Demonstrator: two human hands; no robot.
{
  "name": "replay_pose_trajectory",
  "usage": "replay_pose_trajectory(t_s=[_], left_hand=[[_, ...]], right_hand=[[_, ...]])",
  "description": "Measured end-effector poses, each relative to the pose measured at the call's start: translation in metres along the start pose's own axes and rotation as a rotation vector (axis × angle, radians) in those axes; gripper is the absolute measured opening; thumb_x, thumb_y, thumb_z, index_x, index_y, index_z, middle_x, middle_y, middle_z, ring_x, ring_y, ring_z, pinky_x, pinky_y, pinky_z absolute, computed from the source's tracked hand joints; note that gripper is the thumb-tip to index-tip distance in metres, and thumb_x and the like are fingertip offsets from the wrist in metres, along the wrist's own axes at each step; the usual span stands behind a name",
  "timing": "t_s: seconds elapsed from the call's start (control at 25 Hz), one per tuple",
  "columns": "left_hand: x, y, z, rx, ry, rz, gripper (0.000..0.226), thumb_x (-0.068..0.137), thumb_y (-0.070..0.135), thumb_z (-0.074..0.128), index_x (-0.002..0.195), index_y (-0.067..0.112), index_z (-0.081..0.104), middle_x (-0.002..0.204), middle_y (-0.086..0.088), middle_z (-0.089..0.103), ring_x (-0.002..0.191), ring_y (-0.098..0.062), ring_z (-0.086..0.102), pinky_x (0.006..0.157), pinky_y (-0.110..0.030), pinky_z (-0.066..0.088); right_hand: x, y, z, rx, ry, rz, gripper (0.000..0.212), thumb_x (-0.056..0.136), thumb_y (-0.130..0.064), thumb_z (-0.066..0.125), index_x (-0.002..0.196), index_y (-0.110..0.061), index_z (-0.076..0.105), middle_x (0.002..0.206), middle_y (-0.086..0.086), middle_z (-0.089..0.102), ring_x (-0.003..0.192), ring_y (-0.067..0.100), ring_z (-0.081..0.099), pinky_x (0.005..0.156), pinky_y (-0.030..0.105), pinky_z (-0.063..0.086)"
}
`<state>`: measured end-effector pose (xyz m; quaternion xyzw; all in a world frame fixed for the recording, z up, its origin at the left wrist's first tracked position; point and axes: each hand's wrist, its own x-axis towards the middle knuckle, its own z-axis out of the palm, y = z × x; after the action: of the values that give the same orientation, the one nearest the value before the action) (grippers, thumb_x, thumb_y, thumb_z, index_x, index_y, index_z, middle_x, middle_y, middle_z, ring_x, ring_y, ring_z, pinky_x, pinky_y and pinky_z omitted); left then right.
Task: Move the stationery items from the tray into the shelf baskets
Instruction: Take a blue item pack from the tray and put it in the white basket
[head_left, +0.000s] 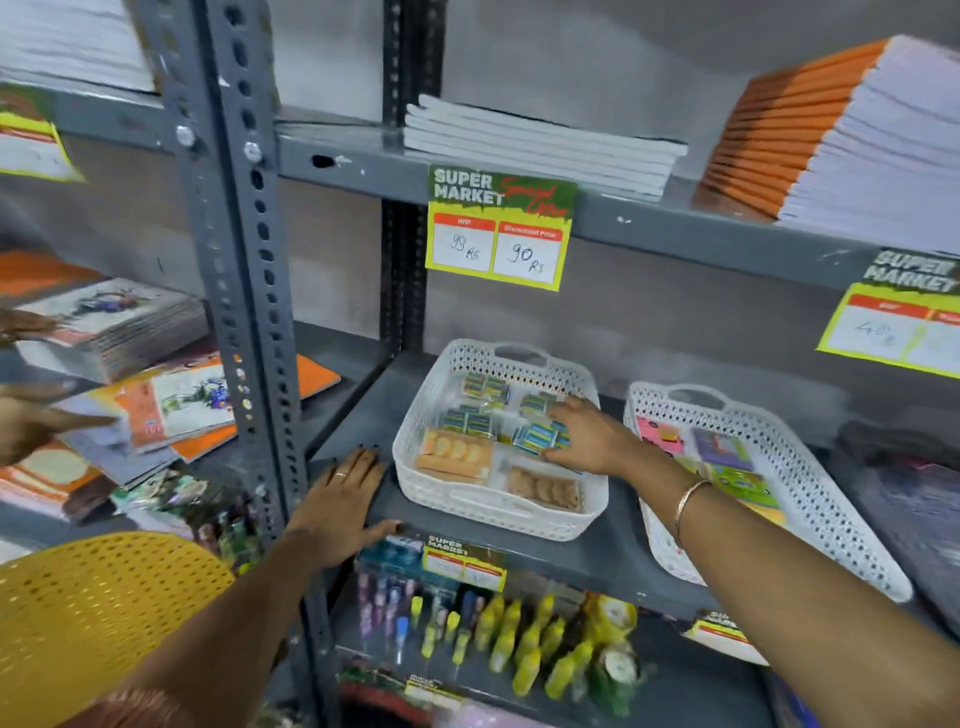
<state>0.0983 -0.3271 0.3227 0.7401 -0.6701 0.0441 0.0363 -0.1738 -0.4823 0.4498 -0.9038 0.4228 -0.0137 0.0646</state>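
Right hand (592, 436) pinching blue packet (540, 435) inside white basket (498, 506); left hand (340, 501) spread flat at shelf edge (597, 566)

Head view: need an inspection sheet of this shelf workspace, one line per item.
Surface: grey metal shelf, two baskets on it.
Job's things: white perforated plastic basket holding blue-green packets and orange packets; second white perforated basket to its right with colourful flat packs; yellow perforated tray at lower left.
Clutter: loose notebooks heaped on the neighbouring shelf; glue bottles below.
Hands: left hand flat on the shelf edge, holding nothing; right hand inside the first basket on the blue-green packets, grip unclear.
Cables: nothing seen.
Surroundings: price label; stacked orange-spined books above; someone else's hand at far left.
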Motion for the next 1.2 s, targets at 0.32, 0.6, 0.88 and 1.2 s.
replay_pose_trajectory(t_s=[0.32,0.6,0.88,1.2], left_hand=[[0.001,-0.006,0.028,-0.063,0.061,-0.014,0.078,0.083,0.062,0.051,0.138,0.008,0.039,0.145,-0.014,0.037,0.134,-0.03,0.031,0.109,-0.049,0.021],[0.0,-0.004,0.027,-0.04,0.052,-0.046,0.081,0.078,0.069,0.029,0.131,0.01,0.048,0.137,-0.012,0.048,0.126,-0.031,0.043,0.104,-0.049,0.032],[-0.001,-0.004,0.029,-0.02,0.091,-0.036,0.078,0.078,0.068,0.032,0.126,0.009,0.052,0.131,-0.013,0.053,0.12,-0.031,0.049,0.099,-0.051,0.037],[0.0,-0.006,0.032,-0.007,0.082,-0.043,0.083,0.081,0.073,0.022,0.127,0.011,0.051,0.133,-0.012,0.052,0.122,-0.03,0.047,0.102,-0.05,0.033]], right_hand=[[0.044,0.009,0.02,0.002,-0.063,0.04,0.066,0.081,-0.038,0.065,0.135,-0.008,0.041,0.14,0.018,0.041,0.131,0.031,0.036,0.106,0.034,0.034],[0.072,0.023,0.036,-0.019,-0.107,0.102,0.075,0.081,-0.041,0.066,0.141,-0.008,0.033,0.149,0.019,0.032,0.138,0.031,0.029,0.113,0.034,0.029],[0.094,0.026,0.041,-0.037,-0.167,0.106,0.068,0.079,-0.043,0.066,0.132,-0.007,0.045,0.14,0.019,0.044,0.128,0.032,0.041,0.104,0.035,0.04],[0.097,0.035,0.052,-0.039,-0.323,0.124,0.083,0.081,-0.034,0.068,0.145,-0.008,0.023,0.153,0.016,0.029,0.139,0.03,0.033,0.11,0.031,0.034]])
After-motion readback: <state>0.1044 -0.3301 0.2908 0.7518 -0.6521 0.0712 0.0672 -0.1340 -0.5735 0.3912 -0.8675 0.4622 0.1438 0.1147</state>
